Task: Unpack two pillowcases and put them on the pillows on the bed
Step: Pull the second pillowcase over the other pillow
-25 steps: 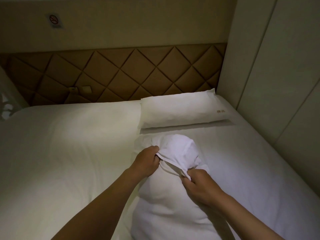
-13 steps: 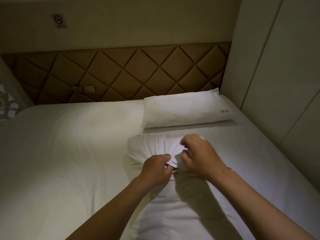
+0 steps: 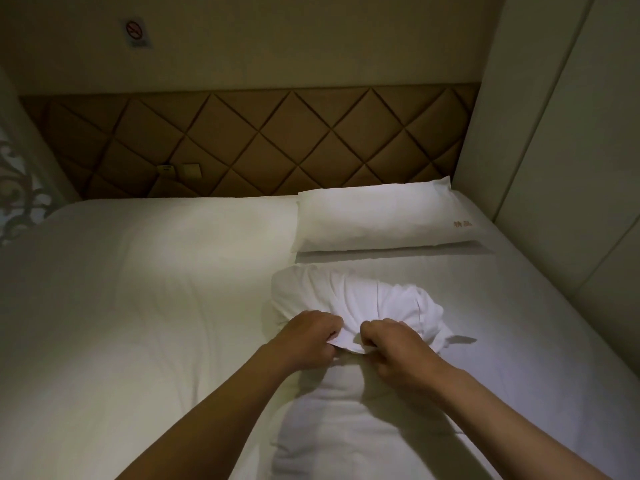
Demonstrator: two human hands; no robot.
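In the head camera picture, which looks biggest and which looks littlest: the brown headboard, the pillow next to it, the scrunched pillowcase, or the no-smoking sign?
1. The headboard.
2. The pillow and the scrunched pillowcase look about alike. The pillowcase is nearer the camera, so I won't rank them.
3. The no-smoking sign.

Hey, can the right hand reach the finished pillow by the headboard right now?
Probably yes. Only the bunched pillowcase and a strip of bare sheet lie between the right hand and the finished pillow. But its fingers grip the pillowcase hem, so it must let go first.
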